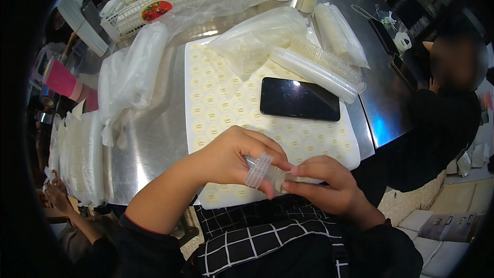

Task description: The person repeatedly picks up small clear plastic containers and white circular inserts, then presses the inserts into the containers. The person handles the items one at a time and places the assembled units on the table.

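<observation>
My left hand (231,152) is wrapped round a short stack of small clear plastic cups (259,170), ribbed at the rims. The fingertips of my right hand (329,181) pinch at the end of the stack, where a clear cup (281,179) sticks out; whether a sticker is between them is too small to tell. Both hands are over the near edge of a large sheet of round cream stickers (221,116). A black phone (300,99) lies on the sheet beyond my hands.
Sleeves of nested clear plastic cups (316,74) and a plastic bag (257,38) lie past the phone. Bagged stacks (85,157) and a white basket (170,2) stand left on the metal table (136,149). Another person (442,113) sits at the right.
</observation>
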Available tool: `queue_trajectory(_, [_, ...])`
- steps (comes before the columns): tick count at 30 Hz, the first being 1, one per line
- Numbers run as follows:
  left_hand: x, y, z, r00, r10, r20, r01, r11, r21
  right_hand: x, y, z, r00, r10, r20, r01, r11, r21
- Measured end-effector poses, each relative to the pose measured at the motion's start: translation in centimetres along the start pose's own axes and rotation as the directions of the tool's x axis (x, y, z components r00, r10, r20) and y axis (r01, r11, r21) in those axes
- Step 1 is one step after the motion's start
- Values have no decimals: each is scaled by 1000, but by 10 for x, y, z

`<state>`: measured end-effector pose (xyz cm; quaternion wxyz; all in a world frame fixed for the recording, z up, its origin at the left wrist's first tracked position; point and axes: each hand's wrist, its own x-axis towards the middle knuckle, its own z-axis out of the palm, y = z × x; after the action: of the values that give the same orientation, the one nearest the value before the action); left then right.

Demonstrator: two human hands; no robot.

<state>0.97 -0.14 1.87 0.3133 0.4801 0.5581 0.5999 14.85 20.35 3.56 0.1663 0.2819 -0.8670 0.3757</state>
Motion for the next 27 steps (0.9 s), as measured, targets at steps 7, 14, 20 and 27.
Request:
queue_trajectory(7, [-6, -8, -5, 998, -63, 3, 63, 997, -48, 5, 3, -2, 980, 134, 144, -123, 989, -86])
queue_trajectory(14, [-8, -15, -9, 999, -16, 43, 15, 1000, 21, 3, 15, 4, 995, 60, 85, -74, 982, 172])
queue_trajectory(20, [-10, -17, -10, 995, -100, 21, 102, 991, -90, 11, 17, 1, 978, -161, -134, 199, 917, 345])
queue_trajectory(27, [-7, -4, 2, 962, -271, 36, 273, 951, -145, 18, 0, 16, 999, -51, -18, 53, 975, 217])
